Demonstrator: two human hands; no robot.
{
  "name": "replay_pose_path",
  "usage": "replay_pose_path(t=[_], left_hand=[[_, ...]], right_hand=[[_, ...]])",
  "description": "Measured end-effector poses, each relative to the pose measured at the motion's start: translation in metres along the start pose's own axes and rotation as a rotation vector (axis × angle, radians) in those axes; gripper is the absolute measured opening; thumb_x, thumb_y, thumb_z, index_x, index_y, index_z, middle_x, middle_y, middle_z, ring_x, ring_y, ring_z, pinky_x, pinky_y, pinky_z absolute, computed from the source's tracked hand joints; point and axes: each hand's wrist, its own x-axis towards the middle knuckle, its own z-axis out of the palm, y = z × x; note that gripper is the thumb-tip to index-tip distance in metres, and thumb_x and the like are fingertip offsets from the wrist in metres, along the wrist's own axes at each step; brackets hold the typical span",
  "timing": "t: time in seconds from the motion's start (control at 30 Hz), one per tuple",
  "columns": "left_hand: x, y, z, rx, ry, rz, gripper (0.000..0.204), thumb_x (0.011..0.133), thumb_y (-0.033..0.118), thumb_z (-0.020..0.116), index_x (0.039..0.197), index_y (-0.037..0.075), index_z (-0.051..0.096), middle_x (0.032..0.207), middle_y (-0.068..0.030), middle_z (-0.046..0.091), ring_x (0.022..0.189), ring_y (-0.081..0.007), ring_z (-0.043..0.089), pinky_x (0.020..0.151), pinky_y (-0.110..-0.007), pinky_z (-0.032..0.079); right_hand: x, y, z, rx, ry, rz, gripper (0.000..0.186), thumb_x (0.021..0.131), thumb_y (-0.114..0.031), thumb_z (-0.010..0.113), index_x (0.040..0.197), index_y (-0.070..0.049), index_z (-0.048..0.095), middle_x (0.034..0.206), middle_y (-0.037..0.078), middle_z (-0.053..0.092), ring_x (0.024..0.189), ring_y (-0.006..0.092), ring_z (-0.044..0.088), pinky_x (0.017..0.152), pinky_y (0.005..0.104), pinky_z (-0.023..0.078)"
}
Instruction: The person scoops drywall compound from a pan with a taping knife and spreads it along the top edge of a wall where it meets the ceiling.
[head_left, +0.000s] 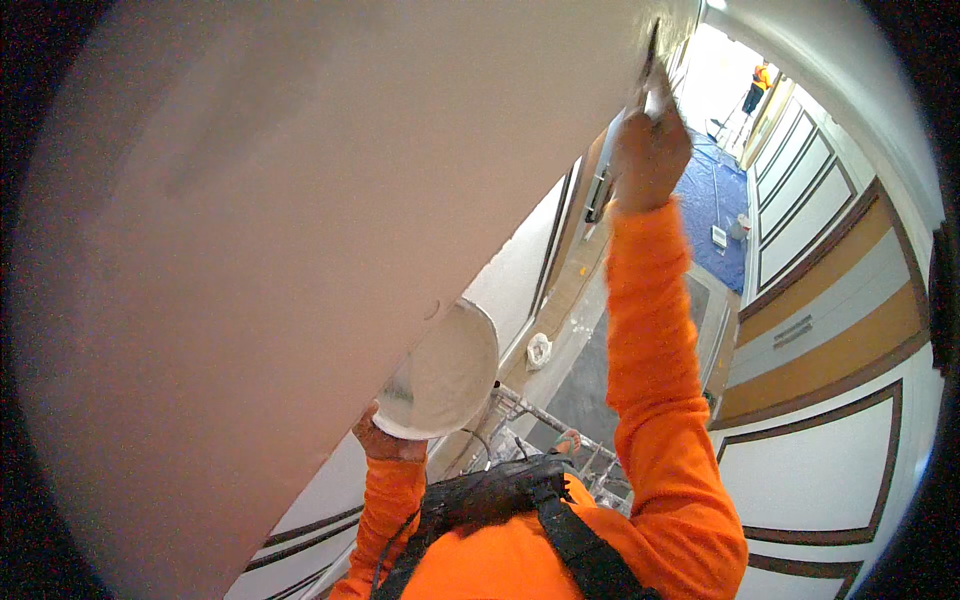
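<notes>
My right hand [652, 150], blurred by motion, is raised high and closed on a putty knife [653, 48]. Its dark blade, seen nearly edge-on, is at the far end of a broad pale plastered surface [300, 180]; whether it touches cannot be made out. Around the blade the surface looks patchy and wet. Low on the left, my left hand [388, 440] grips the lower edge of a round white bucket [487, 335], tilted toward me, with pale, smooth filler inside. The plastered surface partly hides the bucket's left side and some of my fingers.
Below me are metal scaffold rails [540, 412] spattered with white. A white bag [539, 351] lies on the floor beyond. Blue sheeting [710, 205] covers the corridor floor, where another person [758, 85] in orange stands far off. Panelled walls [810, 455] run along the right.
</notes>
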Motion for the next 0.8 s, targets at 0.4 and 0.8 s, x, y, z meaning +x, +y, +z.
replay_pose_path(t=[0.4, 0.8], left_hand=[[0.003, -0.002, 0.029, -0.092, 0.029, -0.108, 0.076, 0.064, 0.033, 0.054, 0.133, 0.006, 0.037, 0.134, -0.0157, 0.041, 0.122, -0.0364, 0.041, 0.100, -0.055, 0.034], [0.004, 0.005, 0.034, -0.107, 0.006, -0.061, 0.066, 0.071, 0.037, 0.055, 0.129, 0.007, 0.041, 0.129, -0.0136, 0.046, 0.119, -0.0350, 0.044, 0.098, -0.054, 0.036]], right_hand=[[0.011, 0.029, -0.006, -0.026, 0.000, -0.098, 0.030, 0.086, -0.008, 0.047, 0.112, -0.001, 0.059, 0.100, 0.011, 0.063, 0.079, 0.0193, 0.061, 0.065, 0.0281, 0.051], [0.044, 0.068, -0.001, -0.090, -0.058, -0.079, 0.032, 0.080, -0.012, 0.047, 0.106, -0.001, 0.062, 0.101, 0.019, 0.064, 0.086, 0.0281, 0.064, 0.073, 0.0355, 0.052]])
